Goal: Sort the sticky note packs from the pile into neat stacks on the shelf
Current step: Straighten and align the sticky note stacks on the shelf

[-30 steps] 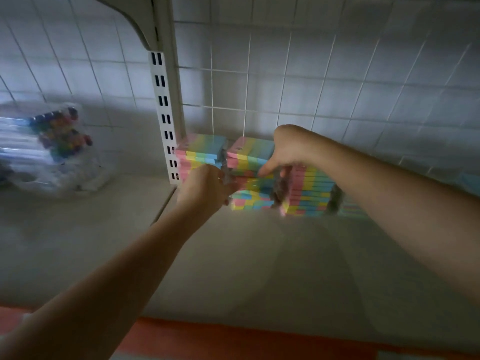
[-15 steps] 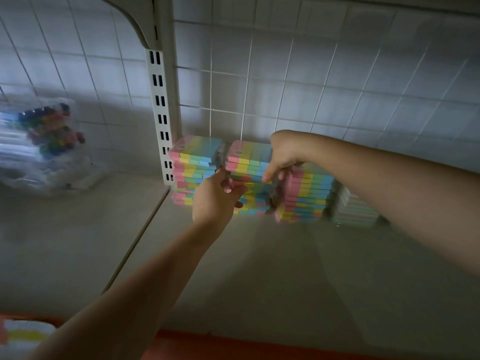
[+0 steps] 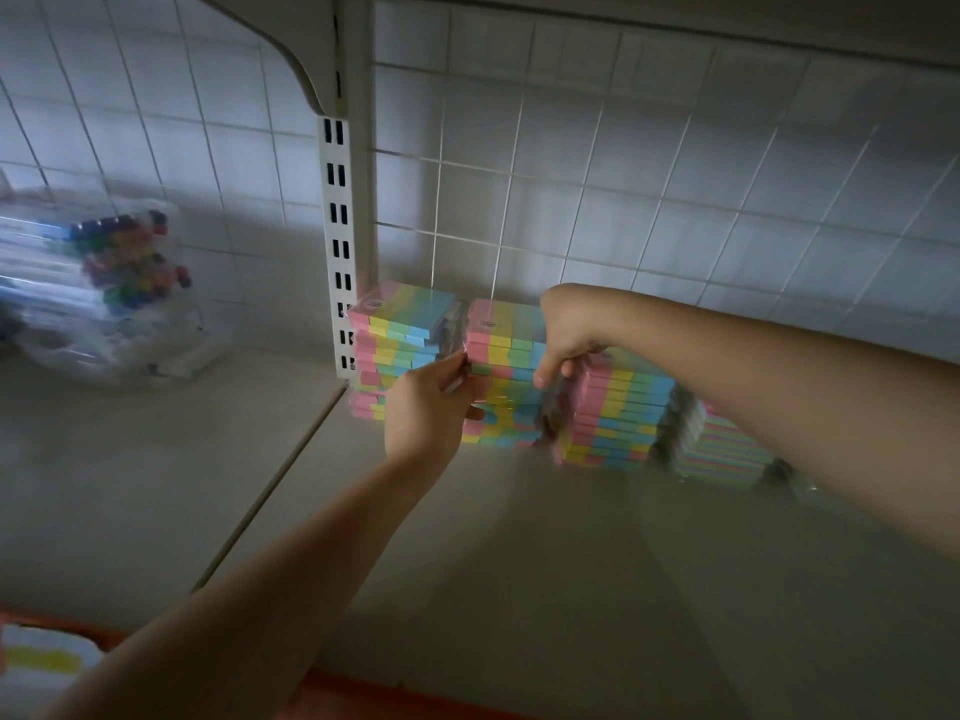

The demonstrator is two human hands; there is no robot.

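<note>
Four stacks of pastel sticky note packs stand in a row at the back of a pale shelf [image 3: 519, 563], against a white wire-grid backing [image 3: 623, 200]. At far left, on the neighbouring shelf section, a clear plastic bag of coloured markers [image 3: 114, 283] leans by the grid, blurred. A slotted white upright [image 3: 338, 241] divides the two sections. Just right of it rises the first stack [image 3: 400, 335], its packs striped pink, yellow, green and blue. A person's left hand [image 3: 426, 407] reaches in from below, thumb and fingers pinched together on the clear wrapper edge at the left side of the second stack [image 3: 501, 392]. The right hand [image 3: 566, 335] comes in from the right over the same stack, fingers curled down on its right edge, so both hands clamp the upper packs of that stack between them. Touching its right side stands the third stack [image 3: 618, 413], slightly lower and a little forward. Next to it sits a shorter fourth stack [image 3: 719, 449] with finer stripes, partly behind the right forearm. At the bottom left corner, an orange edge [image 3: 363, 693] runs along the shelf front, with a white and yellow shape [image 3: 41, 657] that is too blurred to identify.
</note>
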